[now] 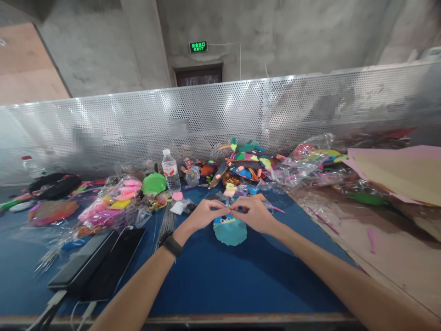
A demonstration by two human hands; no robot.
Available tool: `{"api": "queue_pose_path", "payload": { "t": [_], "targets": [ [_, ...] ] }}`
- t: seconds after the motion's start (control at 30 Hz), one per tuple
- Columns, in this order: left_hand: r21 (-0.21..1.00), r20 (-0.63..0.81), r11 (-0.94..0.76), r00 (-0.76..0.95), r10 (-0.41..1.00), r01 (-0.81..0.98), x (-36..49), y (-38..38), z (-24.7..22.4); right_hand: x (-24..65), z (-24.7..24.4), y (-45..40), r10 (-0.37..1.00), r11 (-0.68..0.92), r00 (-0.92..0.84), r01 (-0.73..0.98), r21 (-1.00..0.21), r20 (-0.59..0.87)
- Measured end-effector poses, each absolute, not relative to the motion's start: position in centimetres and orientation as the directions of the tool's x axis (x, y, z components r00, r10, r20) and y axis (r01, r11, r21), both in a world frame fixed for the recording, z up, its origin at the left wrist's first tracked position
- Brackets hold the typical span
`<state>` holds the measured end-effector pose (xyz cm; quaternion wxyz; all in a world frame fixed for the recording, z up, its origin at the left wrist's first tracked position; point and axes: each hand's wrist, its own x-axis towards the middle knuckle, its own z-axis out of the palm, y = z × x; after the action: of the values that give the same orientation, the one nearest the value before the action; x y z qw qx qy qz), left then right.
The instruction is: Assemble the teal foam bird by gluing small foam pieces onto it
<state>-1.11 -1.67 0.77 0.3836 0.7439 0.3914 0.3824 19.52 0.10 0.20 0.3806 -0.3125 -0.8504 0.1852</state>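
Observation:
My left hand (pixel 203 215) and my right hand (pixel 254 215) meet above the blue tabletop, thumbs and fingertips pinched together. Whatever small piece lies between them is too hidden to name. Just below the fingertips is a round, flat teal clay piece (pixel 230 234), with blue, yellow and white bits along its upper part. Behind the fingers, a pale yellow and peach clay lump (pixel 230 189) shows above a clear bag or wrapper. Left of my left hand lies a small white packet (pixel 179 207).
A water bottle (pixel 171 172) stands beside a green clay lump (pixel 154 184). Colourful clay figures (pixel 241 166) pile against the perforated metal panel (pixel 220 117). Thin wires (pixel 167 225), a power bank (pixel 84 259) and a phone (pixel 113 264) lie left; cardboard sheets (pixel 396 172) lie right.

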Motion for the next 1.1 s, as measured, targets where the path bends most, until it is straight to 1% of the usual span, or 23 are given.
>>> {"api": "queue_pose_path", "payload": {
  "t": [0.13,0.3,0.4,0.53,0.67,0.87,0.97,1.1],
  "targets": [
    [0.867,0.267,-0.397,0.392,0.880,0.301,-1.4,-1.6,1.1,19.7,0.5,0.1,0.706,0.705,-0.502,0.428,-0.566,0.500],
    [0.860,0.265,-0.394,0.377,0.888,0.324,-1.5,-1.4,0.6,19.7,0.5,0.0,0.711,0.701,-0.504,0.459,-0.546,0.490],
    [0.849,0.271,-0.402,0.368,0.889,0.344,-1.6,-1.2,0.3,19.7,0.5,0.0,0.736,0.674,-0.506,0.480,-0.562,0.450],
    [0.810,0.280,-0.439,0.400,0.872,0.390,-1.7,-1.3,0.5,19.7,0.8,-0.2,0.754,0.648,-0.520,0.487,-0.586,0.401],
    [0.788,0.291,-0.458,0.407,0.866,0.411,-1.8,-1.3,0.6,19.6,1.0,-0.3,0.747,0.653,-0.534,0.477,-0.588,0.397],
    [0.804,0.280,-0.432,0.381,0.881,0.409,-2.2,-0.8,0.4,19.7,0.7,0.0,0.739,0.663,-0.547,0.489,-0.567,0.393],
    [0.749,0.290,-0.443,0.357,0.888,0.493,-2.5,-0.8,0.3,19.9,0.5,0.1,0.745,0.655,-0.560,0.508,-0.560,0.362],
    [0.583,0.302,-0.467,0.356,0.884,0.665,-2.9,-1.1,0.1,20.1,0.4,0.1,0.743,0.644,-0.607,0.532,-0.550,0.283]
  ]
}}
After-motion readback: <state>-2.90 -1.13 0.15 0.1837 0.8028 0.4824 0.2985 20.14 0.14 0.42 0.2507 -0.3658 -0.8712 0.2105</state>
